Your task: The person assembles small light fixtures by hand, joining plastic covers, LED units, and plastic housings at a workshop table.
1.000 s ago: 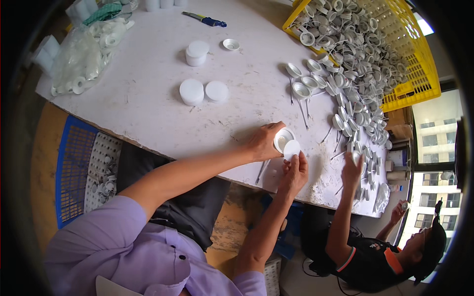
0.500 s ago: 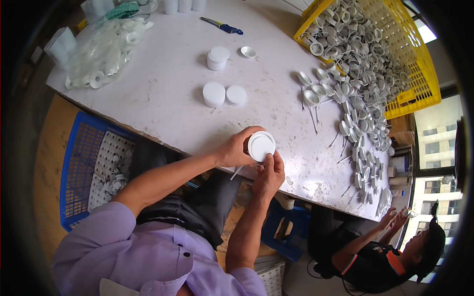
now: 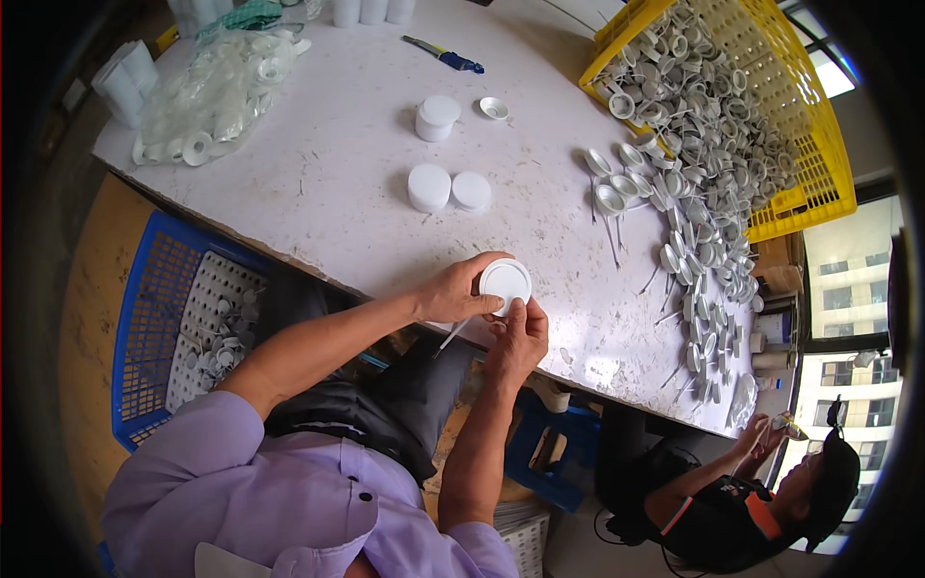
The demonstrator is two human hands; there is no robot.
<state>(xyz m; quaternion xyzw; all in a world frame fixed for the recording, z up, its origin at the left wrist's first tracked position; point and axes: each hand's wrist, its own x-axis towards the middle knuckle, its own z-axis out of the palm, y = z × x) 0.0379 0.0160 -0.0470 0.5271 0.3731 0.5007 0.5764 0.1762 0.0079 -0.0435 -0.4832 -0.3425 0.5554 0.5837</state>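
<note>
A round white downlight point(image 3: 505, 280), with a flat white disc in its rim and a thin white cable hanging below, is held over the table's near edge. My left hand point(image 3: 461, 291) wraps round its left side, thumb at the lower rim. My right hand point(image 3: 521, 337) grips the lower right rim between thumb and fingers. Beyond my hands stand stacks of white discs, a taller one point(image 3: 429, 188) beside a lower one point(image 3: 471, 192), with another stack point(image 3: 438, 118) behind. A shallow white cup point(image 3: 494, 108) lies right of that stack.
Many similar white downlights point(image 3: 708, 250) with cables spread from a tipped yellow crate point(image 3: 809, 193) on the right. A blue-handled cutter point(image 3: 453, 60) and a clear bag of white rings point(image 3: 217, 101) lie farther back. A blue crate point(image 3: 145, 356) stands left below the table; a co-worker point(image 3: 732, 511) sits right.
Both hands have shifted slightly left with the downlight. My left thumb now lies on its lower rim beside the right thumb, and the hanging cable has swung left.
</note>
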